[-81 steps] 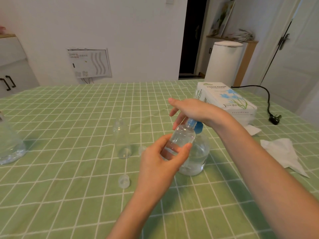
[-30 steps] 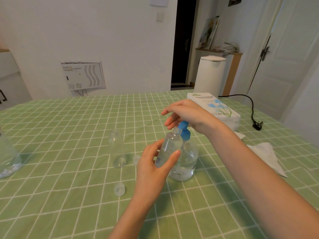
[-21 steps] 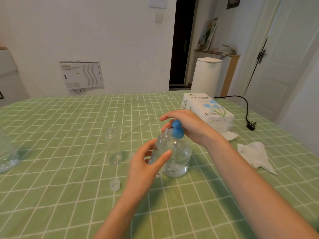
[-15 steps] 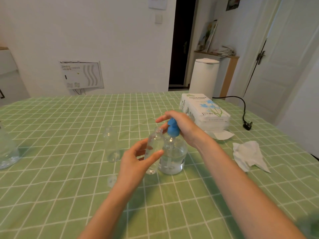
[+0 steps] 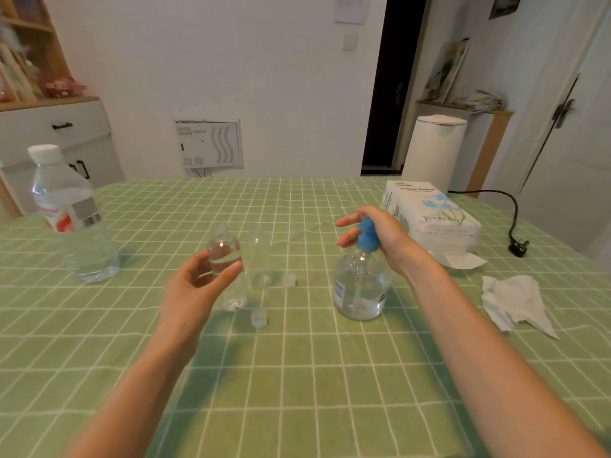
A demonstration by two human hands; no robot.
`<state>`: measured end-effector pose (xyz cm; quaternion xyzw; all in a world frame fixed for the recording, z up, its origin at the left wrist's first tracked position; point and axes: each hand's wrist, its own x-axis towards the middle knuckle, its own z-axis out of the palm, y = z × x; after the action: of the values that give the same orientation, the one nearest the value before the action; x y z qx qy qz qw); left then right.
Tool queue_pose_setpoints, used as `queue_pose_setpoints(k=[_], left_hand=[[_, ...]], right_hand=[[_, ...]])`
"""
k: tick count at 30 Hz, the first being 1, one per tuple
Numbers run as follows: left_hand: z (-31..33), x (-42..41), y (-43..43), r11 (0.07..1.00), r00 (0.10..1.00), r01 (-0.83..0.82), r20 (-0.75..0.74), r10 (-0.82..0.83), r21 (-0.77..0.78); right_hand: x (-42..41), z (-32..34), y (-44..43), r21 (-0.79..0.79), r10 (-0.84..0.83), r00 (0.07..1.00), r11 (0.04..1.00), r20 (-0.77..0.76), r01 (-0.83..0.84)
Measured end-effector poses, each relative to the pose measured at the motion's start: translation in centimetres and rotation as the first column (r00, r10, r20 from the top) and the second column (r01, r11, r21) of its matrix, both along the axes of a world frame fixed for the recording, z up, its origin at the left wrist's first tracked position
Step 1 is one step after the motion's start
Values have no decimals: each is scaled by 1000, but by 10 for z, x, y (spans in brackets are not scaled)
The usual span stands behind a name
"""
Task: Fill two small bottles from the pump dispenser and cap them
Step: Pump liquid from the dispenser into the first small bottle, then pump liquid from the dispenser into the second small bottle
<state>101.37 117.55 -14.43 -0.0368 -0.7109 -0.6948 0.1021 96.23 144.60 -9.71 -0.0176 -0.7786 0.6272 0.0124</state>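
1st small bottle (image 5: 222, 256): part-filled, upright, just beside empty bottle (image 5: 259, 259); L hand (image 5: 195, 292) curled round it. R hand (image 5: 377, 229): fingers straight, resting on pump dispenser (image 5: 360, 285) head. We judge: cap 1st squarely, then put empty's mouth under nozzle, slow strokes.

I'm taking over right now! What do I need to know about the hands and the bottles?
Left hand grips one small bottle, partly filled, uncapped.
Right hand rests on the dispenser's blue pump.
Second bottle stands beside it, apparently empty; two caps lie nearby.
Done: liquid in the held one. Left: fill the second, cap both.
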Motion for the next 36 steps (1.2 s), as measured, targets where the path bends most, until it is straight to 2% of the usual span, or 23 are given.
queue_pose_setpoints(k=[8, 22, 30, 33, 36], left_hand=[[-25, -33, -34, 981, 985, -161, 47, 167, -108], [-33, -41, -31, 972, 984, -155, 53, 167, -177], [-34, -19, -32, 964, 957, -184, 189, 220, -194], [-35, -1, -27, 966, 957, -210, 173, 234, -148], [-33, 14, -11, 981, 979, -142, 129, 159, -131]], right_hand=[[2, 1, -1, -10, -21, 1000, 1000, 2, 21], [1, 1, -2, -1, -31, 999, 1000, -9, 31], [0, 0, -2, 6, -30, 999, 1000, -15, 30], [0, -1, -2, 9, -28, 1000, 1000, -13, 28], [0, -1, -1, 8, -33, 999, 999, -14, 33]])
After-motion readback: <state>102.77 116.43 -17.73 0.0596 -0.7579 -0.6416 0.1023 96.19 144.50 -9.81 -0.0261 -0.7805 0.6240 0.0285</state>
